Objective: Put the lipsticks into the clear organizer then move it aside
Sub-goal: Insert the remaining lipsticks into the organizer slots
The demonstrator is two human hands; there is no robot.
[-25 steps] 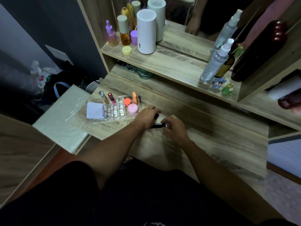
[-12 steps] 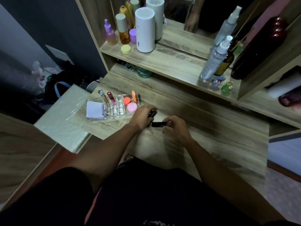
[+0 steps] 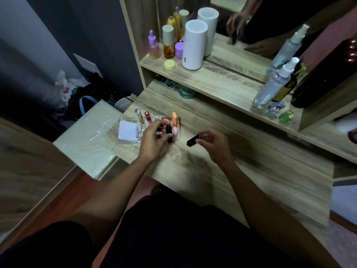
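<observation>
Clear organizer [image 3: 125, 139] sits on the wooden desk [image 3: 231, 151] at about ten o'clock from the hands, already crowded with a white compact [image 3: 128, 131], upright tubes and a pink sponge [image 3: 175, 130]. The left hand [image 3: 154, 140], fingers closed round a black lipstick [image 3: 169, 133], hovers at its three o'clock edge; a careless push could topple those tubes. The right hand [image 3: 213, 141] pinches a second black lipstick [image 3: 192, 140] by one end, a loose hold that may let it drop and roll.
</observation>
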